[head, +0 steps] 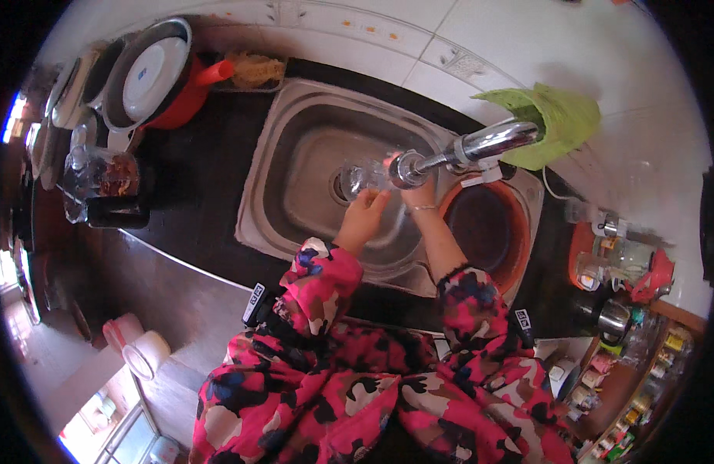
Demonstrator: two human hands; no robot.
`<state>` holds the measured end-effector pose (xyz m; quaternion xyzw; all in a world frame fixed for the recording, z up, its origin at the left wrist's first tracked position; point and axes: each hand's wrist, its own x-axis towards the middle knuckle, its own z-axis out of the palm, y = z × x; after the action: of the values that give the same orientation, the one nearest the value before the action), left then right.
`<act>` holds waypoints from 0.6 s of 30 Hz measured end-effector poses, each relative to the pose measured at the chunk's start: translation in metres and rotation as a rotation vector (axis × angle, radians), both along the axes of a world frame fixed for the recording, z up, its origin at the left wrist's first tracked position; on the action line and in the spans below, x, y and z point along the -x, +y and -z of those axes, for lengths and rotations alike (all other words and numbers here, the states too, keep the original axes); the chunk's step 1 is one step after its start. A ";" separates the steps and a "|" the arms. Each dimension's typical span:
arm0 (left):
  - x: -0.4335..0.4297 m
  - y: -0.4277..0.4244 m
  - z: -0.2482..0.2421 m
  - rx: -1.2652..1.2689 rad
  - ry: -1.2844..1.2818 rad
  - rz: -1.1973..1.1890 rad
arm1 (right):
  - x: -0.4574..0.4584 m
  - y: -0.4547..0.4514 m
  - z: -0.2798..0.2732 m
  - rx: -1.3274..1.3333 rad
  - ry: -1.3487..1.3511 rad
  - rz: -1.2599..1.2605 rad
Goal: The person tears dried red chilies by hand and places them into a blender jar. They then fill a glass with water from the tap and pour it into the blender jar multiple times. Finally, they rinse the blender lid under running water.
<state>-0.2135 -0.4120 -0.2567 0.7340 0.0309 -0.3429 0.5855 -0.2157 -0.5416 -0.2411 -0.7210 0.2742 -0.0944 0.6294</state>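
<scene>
Over the drain of a stainless steel sink [299, 191], my left hand [365, 211] grips the near side of a clear, see-through vessel [359, 178], perhaps a glass or plastic container. My right hand [416, 191] is at the vessel's right end, partly covered by the head of a chrome faucet [490, 145]. Its fingers are mostly hidden, so how they touch the vessel cannot be made out. Just right of my right forearm, an orange-brown basin [484, 232] sits in the smaller side bowl.
Left on the black counter [188, 168] stand a red pot [183, 104] with a metal basin [180, 43] on it, and a clear jug [101, 180] with a black handle. A green cloth [565, 127] hangs behind the faucet. Jars [623, 255] stand at right.
</scene>
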 end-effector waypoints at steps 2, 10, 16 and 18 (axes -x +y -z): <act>-0.002 -0.001 -0.009 -0.034 -0.122 0.082 | 0.027 -0.011 -0.001 -0.111 -0.001 0.046; 0.004 0.015 -0.018 0.140 0.107 0.010 | 0.098 -0.079 -0.013 -0.208 0.123 0.591; 0.024 0.013 -0.030 0.271 0.369 -0.002 | 0.083 -0.091 -0.010 -0.320 0.082 0.449; 0.025 0.022 -0.034 0.433 0.580 -0.071 | 0.084 -0.090 -0.013 -0.321 0.079 0.450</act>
<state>-0.2385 -0.3899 -0.2224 0.4637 0.1481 -0.5149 0.7056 -0.2994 -0.6321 -0.2285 -0.5359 0.4631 -0.1589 0.6878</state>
